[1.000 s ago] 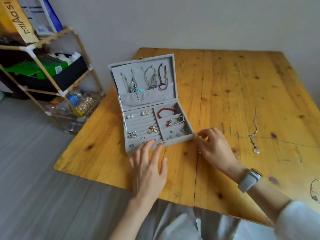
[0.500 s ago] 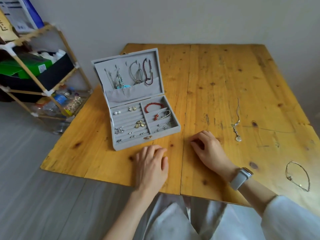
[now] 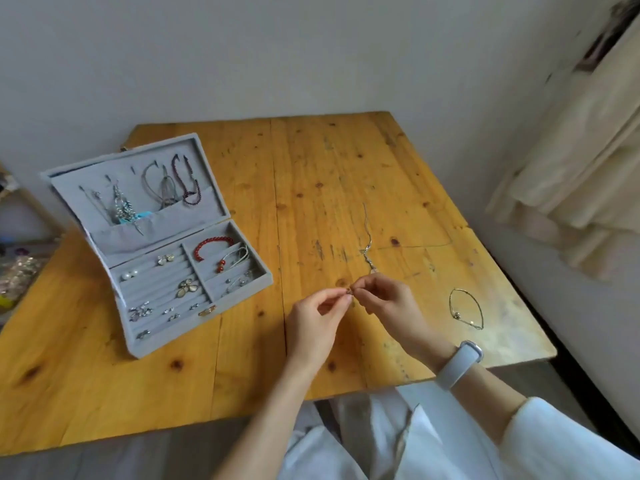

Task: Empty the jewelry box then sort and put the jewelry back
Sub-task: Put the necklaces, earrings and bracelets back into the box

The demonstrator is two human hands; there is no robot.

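Note:
A grey jewelry box stands open at the table's left. Necklaces hang in its lid, and earrings, a flower brooch and a red bead bracelet lie in its tray. To the right of the box, above the table, my left hand and my right hand meet fingertip to fingertip and pinch one small dark piece of jewelry between them. A silver necklace lies on the wood just beyond my right hand. A thin silver bracelet lies farther right.
The wooden table stands against a white wall. Its right edge runs close behind the silver bracelet, with a cream curtain beyond. Part of a shelf with clutter shows at the far left edge. My lap in white clothing is below the table's front edge.
Both hands have lifted off the table in front of the box and come together, pinching a small piece. The view has swung to the right, so the box now sits at the left.

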